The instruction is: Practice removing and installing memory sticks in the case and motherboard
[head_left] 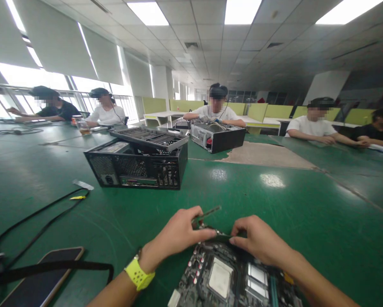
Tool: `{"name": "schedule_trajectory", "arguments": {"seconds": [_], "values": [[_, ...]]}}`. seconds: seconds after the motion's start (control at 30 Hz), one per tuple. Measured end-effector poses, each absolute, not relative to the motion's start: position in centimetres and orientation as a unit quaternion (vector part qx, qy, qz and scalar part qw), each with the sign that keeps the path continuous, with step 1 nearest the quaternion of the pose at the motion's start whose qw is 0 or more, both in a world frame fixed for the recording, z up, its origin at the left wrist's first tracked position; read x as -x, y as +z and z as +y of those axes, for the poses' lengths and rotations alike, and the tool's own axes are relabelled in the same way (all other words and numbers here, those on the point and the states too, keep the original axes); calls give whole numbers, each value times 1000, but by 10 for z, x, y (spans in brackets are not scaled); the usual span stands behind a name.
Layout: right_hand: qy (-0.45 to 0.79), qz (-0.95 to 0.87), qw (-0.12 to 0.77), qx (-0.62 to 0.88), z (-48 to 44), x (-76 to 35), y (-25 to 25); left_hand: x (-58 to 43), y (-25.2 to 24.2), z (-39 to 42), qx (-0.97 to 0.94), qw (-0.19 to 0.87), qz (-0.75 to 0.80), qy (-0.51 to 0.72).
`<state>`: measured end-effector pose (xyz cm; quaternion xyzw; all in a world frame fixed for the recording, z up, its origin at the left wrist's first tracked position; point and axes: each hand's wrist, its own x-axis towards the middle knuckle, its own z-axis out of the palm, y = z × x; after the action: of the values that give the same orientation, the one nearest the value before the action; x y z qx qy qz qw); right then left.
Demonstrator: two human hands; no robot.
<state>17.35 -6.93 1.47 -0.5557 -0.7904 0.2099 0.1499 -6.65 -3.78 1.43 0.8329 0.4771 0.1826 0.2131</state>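
Observation:
A motherboard (pixel 239 251) lies in front of me at the bottom of the head view, with a pale square processor area (pixel 220 278) and slots to its right. My left hand (pixel 183 230) is closed at the board's far left edge. Between its thumb and fingers is a thin green strip (pixel 214 210), slanting up to the right and too blurred to name surely. My right hand (pixel 258 238) pinches the far edge of the motherboard with thumb and forefinger. Its other fingers are curled, and the exact contact is partly hidden.
A black computer case (pixel 140 168) with a loose metal panel (pixel 153 138) on top stands ahead. Left are a phone (pixel 44 277), a black strap (pixel 66 265) and a cable (pixel 28 213). Across the green table, a person (pixel 217 111) handles another case (pixel 228 138); several others sit around.

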Motion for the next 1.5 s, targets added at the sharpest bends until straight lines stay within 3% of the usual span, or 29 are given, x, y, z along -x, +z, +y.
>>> {"name": "schedule_trajectory", "arguments": {"seconds": [0.17,0.33,0.63,0.9,1.13,1.37,1.5], "values": [[124,-776,129,605,-81,-161,-4,53,6,-42,-906,128,384,124],[102,-754,155,630,-99,-173,-8,46,4,-31,-938,140,298,108],[106,-740,145,649,-118,-180,-20,40,15,-21,-949,79,303,31],[135,-745,146,637,-107,-181,-6,56,11,-26,-933,145,322,74],[114,-749,121,642,-112,-174,-9,57,10,-24,-934,135,322,74],[9,-774,178,608,-126,-169,-8,61,6,-23,-931,146,313,117],[-67,-829,201,517,-139,-157,-14,65,8,-20,-914,146,350,145]]}}
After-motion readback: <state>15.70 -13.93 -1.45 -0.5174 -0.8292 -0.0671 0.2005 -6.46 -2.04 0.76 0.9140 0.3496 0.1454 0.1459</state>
